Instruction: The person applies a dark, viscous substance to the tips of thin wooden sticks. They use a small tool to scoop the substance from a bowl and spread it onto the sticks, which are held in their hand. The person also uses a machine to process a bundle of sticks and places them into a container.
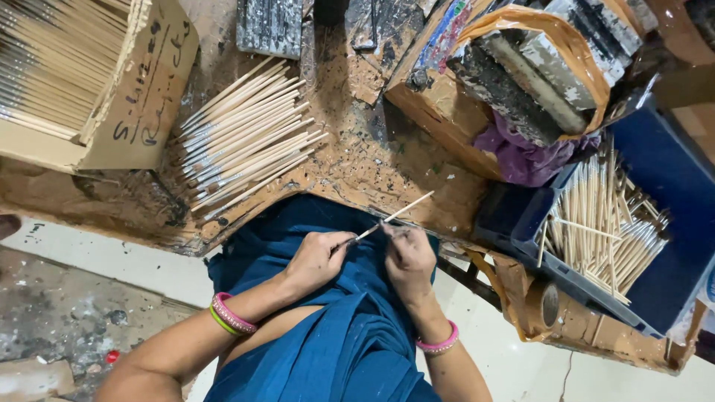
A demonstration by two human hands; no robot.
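Brush: while both of my hands close on it, the thin paintbrush (391, 217) lies slanted above my lap, its pale wooden handle pointing up and to the right over the edge of the workbench (350, 160).
Left hand: my left hand (319, 257) is pinched shut on the lower, darker end of the brush, thumb and fingertips pressed together around it.
Right hand: my right hand (408, 257) is clamped on the same brush just beside the left, fingertips meeting it near the ferrule, so the handle sticks out past my grip.
Between the hands: only a short stretch of the brush shows.
Lap: blue cloth (328, 342) lies under both hands; pink bangles sit on each wrist.
Bench, near left: a loose pile of brushes (246, 138) lies fanned out on the paint-crusted wood, well apart from my grip.
Far left: a cardboard box (145, 89) holds more brushes, packed side by side.
Right: a dark blue tray (670, 186) holds a heap of brushes (603, 223), lying crosswise.
Above the tray: a purple rag (525, 156) sits under a box wrapped in orange plastic.
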